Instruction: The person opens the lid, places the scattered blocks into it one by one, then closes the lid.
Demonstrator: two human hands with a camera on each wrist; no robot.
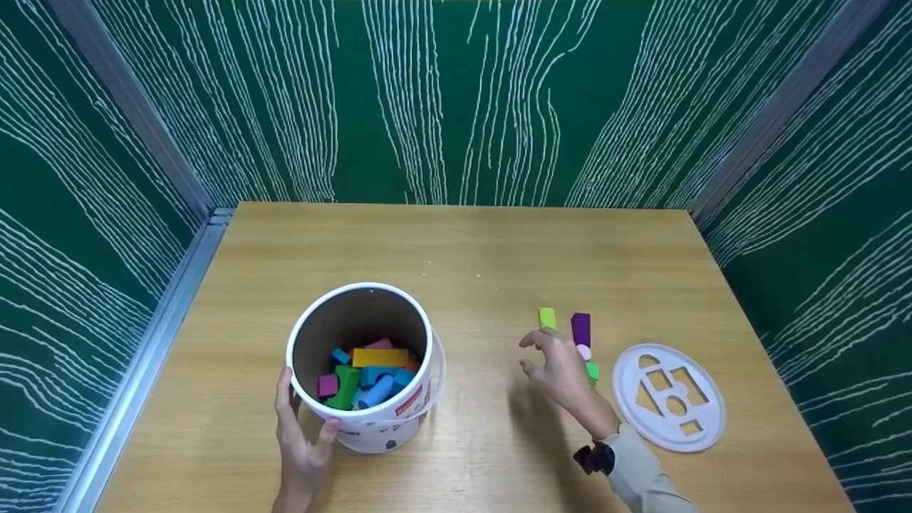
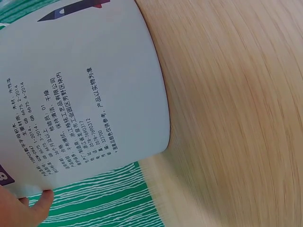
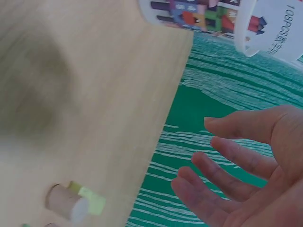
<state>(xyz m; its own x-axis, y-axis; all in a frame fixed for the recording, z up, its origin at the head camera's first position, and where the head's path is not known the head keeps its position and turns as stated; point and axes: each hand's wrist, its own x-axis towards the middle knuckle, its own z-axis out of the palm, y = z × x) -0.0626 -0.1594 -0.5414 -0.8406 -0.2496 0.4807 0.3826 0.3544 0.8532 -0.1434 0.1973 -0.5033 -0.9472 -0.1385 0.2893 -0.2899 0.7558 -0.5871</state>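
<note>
A white printed bucket stands on the table, holding coloured blocks such as a yellow-orange block, a green block and a blue cylinder. My left hand holds the bucket near its rim, fingers along the left side and thumb at the front. Over the table to the right, my right hand has loosely bent, spread fingers and nothing in them. Beside it lie a lime block, a purple block, a pale pink round piece and a bright green block.
A white round lid with shaped cut-outs lies right of the right hand. The bucket's handle hangs at its right side. Green walls with white lines enclose the wooden table at the back and sides.
</note>
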